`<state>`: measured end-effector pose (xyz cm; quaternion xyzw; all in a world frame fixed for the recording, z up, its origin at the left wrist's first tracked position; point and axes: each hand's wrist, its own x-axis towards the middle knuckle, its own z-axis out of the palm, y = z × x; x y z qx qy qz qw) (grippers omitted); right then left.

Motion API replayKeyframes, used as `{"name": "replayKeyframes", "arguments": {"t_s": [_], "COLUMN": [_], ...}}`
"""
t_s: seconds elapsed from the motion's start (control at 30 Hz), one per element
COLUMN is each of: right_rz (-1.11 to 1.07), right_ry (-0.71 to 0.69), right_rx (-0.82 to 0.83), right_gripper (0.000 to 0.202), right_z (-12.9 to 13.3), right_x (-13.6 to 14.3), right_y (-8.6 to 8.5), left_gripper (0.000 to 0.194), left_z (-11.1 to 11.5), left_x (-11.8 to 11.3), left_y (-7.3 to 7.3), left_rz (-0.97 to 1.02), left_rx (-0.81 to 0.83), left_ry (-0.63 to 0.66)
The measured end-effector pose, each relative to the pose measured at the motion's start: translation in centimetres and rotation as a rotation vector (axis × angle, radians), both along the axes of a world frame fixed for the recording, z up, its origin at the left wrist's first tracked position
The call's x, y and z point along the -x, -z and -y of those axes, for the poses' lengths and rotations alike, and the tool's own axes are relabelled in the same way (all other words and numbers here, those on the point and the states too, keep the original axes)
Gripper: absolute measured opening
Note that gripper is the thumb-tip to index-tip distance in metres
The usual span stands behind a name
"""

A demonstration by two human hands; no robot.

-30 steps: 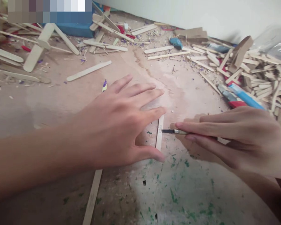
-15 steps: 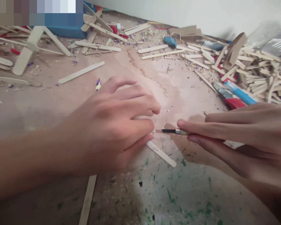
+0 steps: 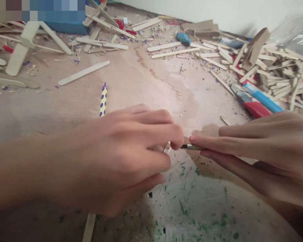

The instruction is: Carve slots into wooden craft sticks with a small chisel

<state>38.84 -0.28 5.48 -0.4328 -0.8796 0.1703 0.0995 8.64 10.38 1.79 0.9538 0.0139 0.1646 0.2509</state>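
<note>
My left hand (image 3: pixel 141 144) is closed around a wooden craft stick (image 3: pixel 167 148), and only a short bit of it shows between the fingers. Between the fingertips of my right hand (image 3: pixel 255 148) is a slim carving chisel (image 3: pixel 190 147) with a dark blade and a metal collar. Its blade reaches the fingertips of my left hand, which partly hide it; whether it touches the stick I cannot tell. A yellow pencil with purple dots (image 3: pixel 103 99) lies just beyond my left hand. Below my left wrist another craft stick (image 3: pixel 89 228) pokes out.
A heap of cut craft sticks (image 3: pixel 280 80) fills the right back, with a blue-and-red cutter (image 3: pixel 262 101) beside it. At the left back stands a model of joined sticks (image 3: pixel 22 47) near a blue box (image 3: pixel 68 28). A blue lump (image 3: pixel 183 39) and shavings lie behind.
My left hand has come nearer and turned, uncovering more of the pencil. The craft stick has been turned within its fingers, its end no longer sticking out. My right hand has barely moved.
</note>
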Motion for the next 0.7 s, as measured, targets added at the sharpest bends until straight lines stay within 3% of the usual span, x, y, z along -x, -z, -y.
{"name": "replayKeyframes", "arguments": {"t_s": [0.13,0.33,0.53,0.7], "right_rz": [-0.042,-0.059,-0.009,0.135], "right_ry": [0.028,0.048,0.121,0.132], "right_rx": [0.000,0.075,0.098,0.017], "right_gripper": [0.041,0.052,0.048,0.045], "right_z": [0.3,1.2,2.2,2.5], "right_x": [0.0,0.3,0.4,0.2], "right_y": [-0.3,-0.7,-0.5,-0.3], "left_gripper": [0.022,0.065,0.069,0.068], "left_z": [-0.7,-1.1,0.3,0.7], "left_x": [0.2,0.3,-0.1,-0.1], "left_y": [0.1,1.7,1.9,1.9], "left_rz": [0.005,-0.157,-0.146,-0.098], "left_rx": [-0.054,-0.170,-0.201,-0.203], "left_ry": [-0.129,-0.115,-0.258,-0.282]}}
